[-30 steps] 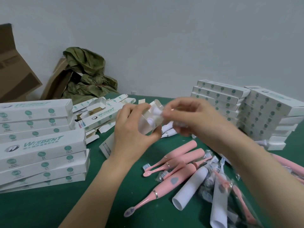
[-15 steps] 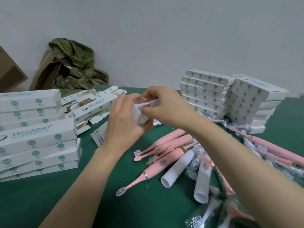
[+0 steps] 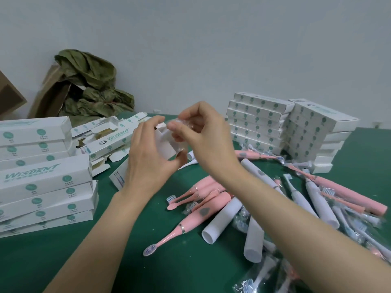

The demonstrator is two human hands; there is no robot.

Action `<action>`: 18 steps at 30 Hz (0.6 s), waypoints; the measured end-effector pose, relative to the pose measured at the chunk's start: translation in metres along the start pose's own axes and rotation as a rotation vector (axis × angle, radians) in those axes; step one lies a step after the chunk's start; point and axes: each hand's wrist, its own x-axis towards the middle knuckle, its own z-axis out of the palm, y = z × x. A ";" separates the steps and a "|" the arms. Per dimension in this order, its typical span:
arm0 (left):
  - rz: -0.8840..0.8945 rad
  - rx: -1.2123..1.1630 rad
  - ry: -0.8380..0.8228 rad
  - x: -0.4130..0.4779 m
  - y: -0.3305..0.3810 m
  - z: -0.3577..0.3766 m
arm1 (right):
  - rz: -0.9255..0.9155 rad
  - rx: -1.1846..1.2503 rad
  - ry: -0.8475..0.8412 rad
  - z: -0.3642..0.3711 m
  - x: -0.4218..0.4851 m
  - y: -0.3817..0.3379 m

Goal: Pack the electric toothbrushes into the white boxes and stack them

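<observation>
Over the green table (image 3: 127, 240), left fingers (image 3: 148, 127) curl round a white box (image 3: 167, 144), right fingers (image 3: 191, 108) pinch a clear packet (image 3: 184, 122).

1. Plain pale grey wall (image 3: 211, 49) behind, evenly lit.
2. Dark green bench (image 3: 105, 261) running up to it.
3. Crumpled olive-green sheeting (image 3: 91, 87) heaped over brown cardboard (image 3: 48, 98) at far left, against the wall.
</observation>
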 end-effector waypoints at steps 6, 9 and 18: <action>-0.048 -0.087 0.056 0.005 0.001 -0.007 | -0.270 -0.183 -0.032 0.022 -0.013 0.016; -0.059 -0.087 0.062 0.006 0.002 -0.006 | -0.270 -0.166 0.041 0.025 -0.010 0.016; -0.017 -0.033 0.040 0.002 0.001 -0.001 | -0.234 -0.260 -0.044 0.011 -0.001 0.024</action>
